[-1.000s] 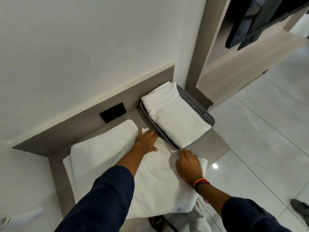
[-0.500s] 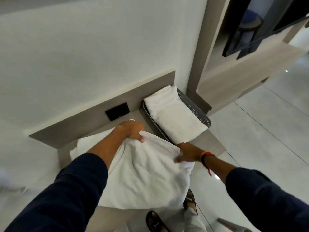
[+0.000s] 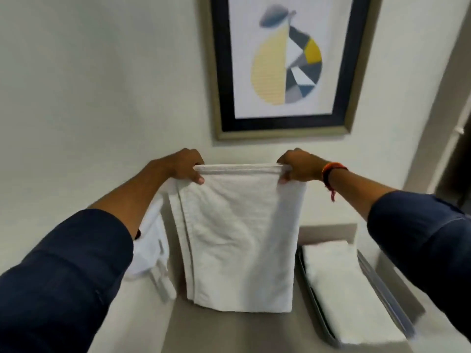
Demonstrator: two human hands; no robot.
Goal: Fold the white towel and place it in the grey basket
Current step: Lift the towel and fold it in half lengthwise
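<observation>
I hold the white towel [image 3: 242, 240] up in the air by its top edge, so it hangs down in a doubled panel with its lower edge close to the grey table top [image 3: 229, 332]. My left hand [image 3: 184, 166] pinches the top left corner and my right hand [image 3: 299, 165] pinches the top right corner. The grey basket [image 3: 392, 301] lies flat on the table at the lower right. A folded white towel [image 3: 341, 291] lies inside it. More white cloth [image 3: 153, 250] hangs behind my left forearm.
A framed picture of a pear [image 3: 285, 64] hangs on the white wall straight ahead. A grey back panel [image 3: 328, 233] runs behind the basket. A dark doorway edge [image 3: 458, 128] stands at the far right.
The towel lay on the table under both hands; both hands gripped its edge and lifted it, so it now hangs upright. The view has tilted up towards the wall.
</observation>
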